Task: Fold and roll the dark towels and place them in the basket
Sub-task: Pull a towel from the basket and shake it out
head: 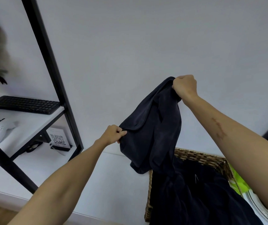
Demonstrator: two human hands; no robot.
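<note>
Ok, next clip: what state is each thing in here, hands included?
Left hand: pinching the towel's lower edge.
Right hand: gripping the towel's top corner, raised.
Towel: unfolded, hanging between both hands above the basket.
Basket: upright, holding more dark fabric.
Fabric in basket: loose, not rolled.
Keyboard: lying flat on a shelf.
QR card: standing upright on the lower shelf.

Towel (152, 127): the one you hold up is soft matt dark cloth, faintly napped.
Basket (199, 157), at your 5 o'clock: rough woven wicker, tan and brown.
Shelf frame (49, 62), at 10 o'clock: smooth matt black metal.
Keyboard (23, 104): matt black plastic.
Wall (146, 38): smooth, matt, pale.
</note>
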